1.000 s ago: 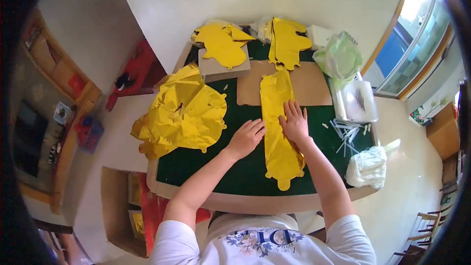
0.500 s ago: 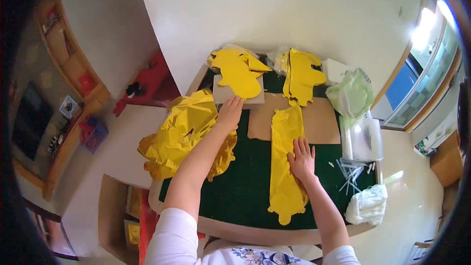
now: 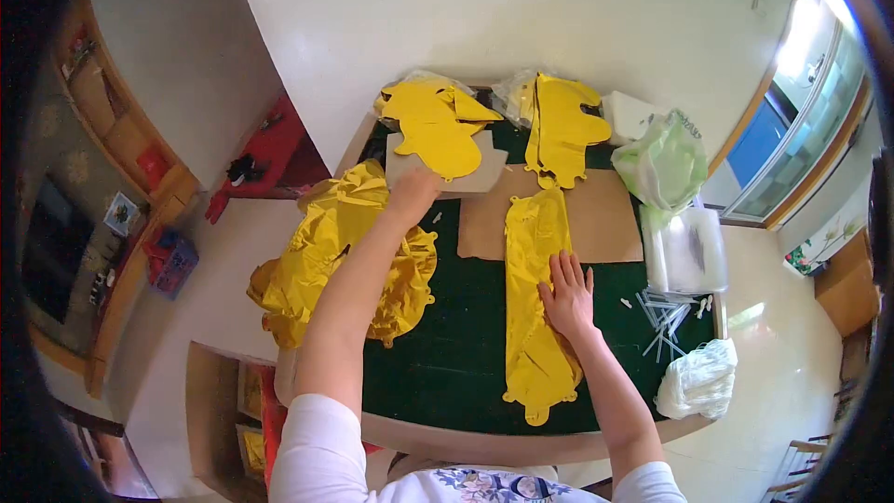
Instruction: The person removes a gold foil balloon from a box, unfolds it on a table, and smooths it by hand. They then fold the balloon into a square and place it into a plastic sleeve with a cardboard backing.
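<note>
My right hand (image 3: 569, 298) lies flat, fingers outstretched, on a long, folded, deflated yellow foil balloon (image 3: 535, 345). Farther back, my left hand (image 3: 414, 196) is closed at the front edge of a grey board (image 3: 489, 168), close to the lower end of a flat stack of yellow foil balloons (image 3: 442, 144). Its fingertips are hidden, so what they pinch cannot be seen. Beside my left forearm spreads a large crumpled gold foil balloon (image 3: 321, 242). Another flat yellow foil stack (image 3: 563, 130) lies at the back right, above the long balloon.
Brown cardboard (image 3: 605, 219) lies on the green tabletop (image 3: 447, 307). Along the right side are a pale green plastic bag (image 3: 661, 163), clear plastic packs (image 3: 684, 251), several thin grey sticks (image 3: 663, 317) and a white bag (image 3: 698, 382). An open carton (image 3: 212, 410) stands lower left.
My left hand's fingers have gone from stretched out to curled at the board's edge. My right hand stays flat on the long balloon. The whole view has shifted slightly.
</note>
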`<state>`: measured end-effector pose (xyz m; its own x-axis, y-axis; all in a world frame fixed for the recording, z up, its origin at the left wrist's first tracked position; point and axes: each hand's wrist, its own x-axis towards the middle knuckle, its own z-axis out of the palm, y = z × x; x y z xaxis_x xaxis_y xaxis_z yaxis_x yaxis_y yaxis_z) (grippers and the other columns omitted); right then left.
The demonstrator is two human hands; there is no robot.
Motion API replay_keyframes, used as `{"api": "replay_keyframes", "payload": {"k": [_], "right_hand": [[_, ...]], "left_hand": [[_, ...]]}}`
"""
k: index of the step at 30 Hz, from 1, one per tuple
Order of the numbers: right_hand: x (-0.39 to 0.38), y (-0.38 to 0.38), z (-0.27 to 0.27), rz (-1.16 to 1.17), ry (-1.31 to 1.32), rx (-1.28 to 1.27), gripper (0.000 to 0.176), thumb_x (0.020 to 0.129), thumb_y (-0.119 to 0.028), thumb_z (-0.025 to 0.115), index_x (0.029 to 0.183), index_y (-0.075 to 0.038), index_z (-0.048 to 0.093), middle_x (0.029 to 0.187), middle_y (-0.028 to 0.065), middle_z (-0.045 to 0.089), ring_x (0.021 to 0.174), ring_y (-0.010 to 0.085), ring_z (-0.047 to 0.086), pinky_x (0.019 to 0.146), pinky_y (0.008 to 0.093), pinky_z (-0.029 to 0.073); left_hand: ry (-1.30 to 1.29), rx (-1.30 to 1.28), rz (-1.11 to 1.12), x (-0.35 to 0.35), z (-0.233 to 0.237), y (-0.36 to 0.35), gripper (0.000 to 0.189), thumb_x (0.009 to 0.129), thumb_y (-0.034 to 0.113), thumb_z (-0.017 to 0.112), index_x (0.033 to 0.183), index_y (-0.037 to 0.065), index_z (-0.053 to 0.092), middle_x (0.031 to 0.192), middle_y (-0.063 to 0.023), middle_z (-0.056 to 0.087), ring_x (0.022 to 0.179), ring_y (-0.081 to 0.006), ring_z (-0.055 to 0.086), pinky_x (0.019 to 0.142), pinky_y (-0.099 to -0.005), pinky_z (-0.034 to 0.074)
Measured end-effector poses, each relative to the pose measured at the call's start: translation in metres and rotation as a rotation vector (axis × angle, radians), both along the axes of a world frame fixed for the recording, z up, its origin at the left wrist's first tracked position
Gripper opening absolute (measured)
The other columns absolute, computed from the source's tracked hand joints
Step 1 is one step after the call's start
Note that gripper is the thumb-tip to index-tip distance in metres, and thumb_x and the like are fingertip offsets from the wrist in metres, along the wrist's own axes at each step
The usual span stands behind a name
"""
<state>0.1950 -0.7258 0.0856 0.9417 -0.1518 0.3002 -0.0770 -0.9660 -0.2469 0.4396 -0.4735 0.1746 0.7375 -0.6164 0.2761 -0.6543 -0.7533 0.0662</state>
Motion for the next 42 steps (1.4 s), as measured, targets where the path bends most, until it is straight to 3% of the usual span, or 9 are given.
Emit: {"api": "replay_keyframes", "payload": {"k": [10, 14, 17, 22, 26, 29, 34, 38, 42], "right_hand": [[0.004, -0.024, 0.015, 0.104, -0.225, 0.425, 0.043, 0.095, -0.024, 0.048, 0.131, -0.001, 0.050, 0.138, 0.0249, 0.044, 0.131, 0.0382, 0.038, 0.108, 0.0441, 0.030], [-0.006, -0.015, 0.033, -0.005, -0.223, 1.164, 0.045, 0.098, -0.032, 0.047, 0.127, 0.001, 0.053, 0.109, 0.0146, 0.065, 0.103, 0.0246, 0.061, 0.091, 0.0364, 0.046], [-0.026, -0.010, 0.061, 0.052, 0.128, 1.501, 0.044, 0.098, -0.033, 0.045, 0.127, -0.002, 0.052, 0.104, 0.0136, 0.066, 0.095, 0.0194, 0.063, 0.085, 0.0307, 0.049], [-0.057, 0.001, 0.068, 0.066, 0.069, 1.506, 0.039, 0.089, -0.003, 0.060, 0.127, -0.002, 0.052, 0.088, 0.0062, 0.066, 0.079, 0.0099, 0.062, 0.074, 0.0223, 0.050], [-0.098, 0.028, 0.075, 0.230, 0.078, 1.440, 0.039, 0.088, -0.001, 0.059, 0.126, -0.003, 0.054, 0.080, -0.0001, 0.063, 0.072, 0.0050, 0.057, 0.068, 0.0185, 0.046], [-0.126, 0.054, 0.085, 0.194, 0.112, 1.359, 0.036, 0.088, 0.000, 0.060, 0.124, -0.003, 0.058, 0.080, -0.0013, 0.062, 0.072, 0.0042, 0.056, 0.069, 0.0174, 0.044], [-0.147, 0.071, 0.067, 0.150, 0.150, 1.272, 0.037, 0.090, -0.003, 0.058, 0.127, -0.006, 0.057, 0.080, -0.0025, 0.059, 0.071, 0.0039, 0.053, 0.066, 0.0180, 0.043], [-0.158, 0.096, 0.082, 0.137, 0.287, 1.281, 0.036, 0.088, -0.003, 0.060, 0.124, -0.004, 0.059, 0.077, -0.0042, 0.058, 0.068, 0.0027, 0.052, 0.063, 0.0173, 0.042], [-0.169, 0.116, 0.090, 0.177, 0.382, 1.216, 0.033, 0.087, -0.003, 0.060, 0.121, -0.001, 0.059, 0.078, -0.0035, 0.056, 0.069, 0.0029, 0.051, 0.064, 0.0185, 0.044]], "left_hand": [[-0.410, -0.463, -0.369, -0.145, 0.013, 0.002, 0.030, 0.078, 0.009, 0.065, 0.108, 0.014, 0.068, 0.091, -0.0019, 0.054, 0.085, -0.0211, 0.055, 0.076, -0.0316, 0.047], [-0.478, -0.451, -0.433, -0.201, -0.004, 0.005, 0.032, 0.077, 0.010, 0.066, 0.109, 0.014, 0.068, 0.090, -0.0005, 0.052, 0.085, -0.0187, 0.053, 0.075, -0.0305, 0.046], [-0.479, -0.439, -0.466, -0.229, -0.015, -0.002, 0.027, 0.073, 0.012, 0.071, 0.100, 0.015, 0.072, 0.085, 0.0014, 0.051, 0.083, -0.0178, 0.052, 0.070, -0.0294, 0.045], [-0.086, -0.521, -0.534, -0.266, -0.016, 0.004, 0.036, 0.076, 0.021, 0.074, 0.109, 0.010, 0.066, 0.099, -0.0037, 0.058, 0.093, -0.0230, 0.056, 0.082, -0.0376, 0.046], [-0.020, -0.729, -0.097, -0.258, 0.018, 0.029, 0.038, 0.081, 0.019, 0.071, 0.115, 0.006, 0.063, 0.115, -0.0096, 0.062, 0.101, -0.0239, 0.059, 0.088, -0.0354, 0.047], [0.814, -0.677, -0.038, -0.247, 0.007, 0.066, 0.034, 0.083, 0.014, 0.069, 0.114, 0.004, 0.064, 0.102, -0.0079, 0.068, 0.089, -0.0166, 0.064, 0.079, -0.0290, 0.050], [0.946, -0.674, -0.078, -0.266, 0.014, 0.089, 0.021, 0.082, 0.006, 0.065, 0.103, 0.004, 0.069, 0.084, -0.0059, 0.069, 0.075, -0.0120, 0.064, 0.070, -0.0258, 0.050], [0.600, -0.458, -0.033, -0.286, 0.005, 0.091, 0.011, 0.078, 0.004, 0.062, 0.088, 0.003, 0.057, 0.079, -0.0089, 0.064, 0.072, -0.0171, 0.063, 0.064, -0.0309, 0.048], [0.968, -0.484, 0.029, -0.292, -0.025, 0.102, 0.010, 0.081, 0.004, 0.060, 0.090, 0.002, 0.058, 0.086, -0.0063, 0.066, 0.079, -0.0147, 0.063, 0.071, -0.0303, 0.049]]}}
